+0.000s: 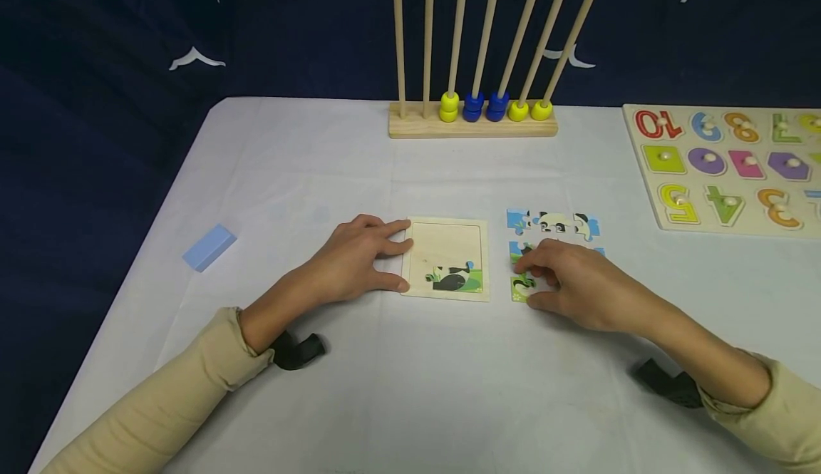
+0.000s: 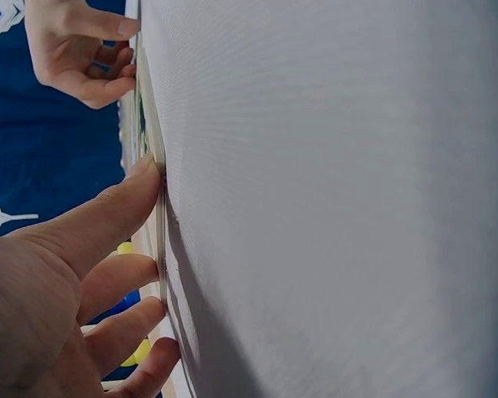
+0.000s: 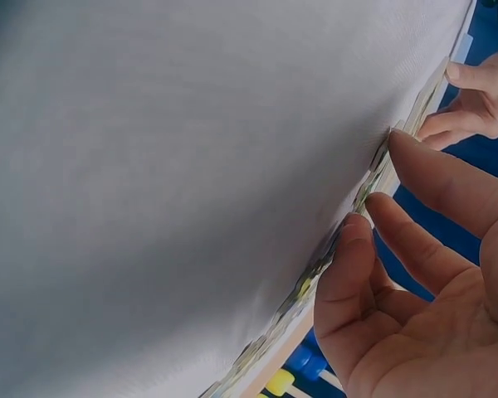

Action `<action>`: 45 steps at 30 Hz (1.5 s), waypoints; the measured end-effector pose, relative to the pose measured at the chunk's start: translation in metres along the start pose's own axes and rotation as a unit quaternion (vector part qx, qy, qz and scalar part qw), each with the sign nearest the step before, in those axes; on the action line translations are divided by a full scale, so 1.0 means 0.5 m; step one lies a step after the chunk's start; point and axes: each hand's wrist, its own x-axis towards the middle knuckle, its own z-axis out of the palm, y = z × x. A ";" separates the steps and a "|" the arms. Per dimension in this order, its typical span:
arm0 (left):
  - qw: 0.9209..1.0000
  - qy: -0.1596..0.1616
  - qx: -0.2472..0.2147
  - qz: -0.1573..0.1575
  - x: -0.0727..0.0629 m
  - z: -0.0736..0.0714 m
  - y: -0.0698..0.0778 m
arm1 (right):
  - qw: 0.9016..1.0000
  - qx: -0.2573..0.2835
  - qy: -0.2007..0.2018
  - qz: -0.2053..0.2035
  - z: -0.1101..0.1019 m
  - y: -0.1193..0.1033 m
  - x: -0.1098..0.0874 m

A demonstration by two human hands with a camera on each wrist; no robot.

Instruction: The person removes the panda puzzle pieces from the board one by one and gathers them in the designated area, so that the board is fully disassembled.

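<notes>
A square wooden puzzle tray [image 1: 445, 242] lies on the table, with joined panda puzzle pieces [image 1: 457, 279] in its lower right part. My left hand [image 1: 359, 260] touches the tray's left edge with its thumb and spread fingers [image 2: 120, 269]. To the tray's right lie loose panda puzzle pieces [image 1: 554, 224] in rows. Over them, my right hand [image 1: 586, 285] has thumb and bent fingers at opposite edges of a green puzzle piece [image 1: 521, 289], pinching it near the table. The palm hides several of the pieces beneath it.
A wooden counting rack [image 1: 471, 127] with upright rods and blue and yellow beads stands at the back. At the right lies a number and shape peg board [image 1: 695, 174]. A blue block [image 1: 209, 247] is on the left. Dark straps are on both wrists.
</notes>
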 end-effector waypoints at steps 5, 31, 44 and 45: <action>1.000 0.000 -0.002 0.001 0.000 0.000 0.001 | 1.000 0.007 0.001 -0.003 -0.001 0.001 -0.001; 1.000 0.001 0.002 0.003 -0.001 0.000 -0.001 | 0.993 0.036 -0.084 -0.077 0.027 -0.092 0.074; 1.000 -0.002 -0.003 0.003 -0.003 -0.002 -0.001 | 0.993 0.069 -0.055 -0.074 0.032 -0.093 0.082; 1.000 -0.002 -0.003 0.004 -0.003 -0.002 -0.001 | 0.993 0.073 -0.054 -0.075 0.032 -0.093 0.083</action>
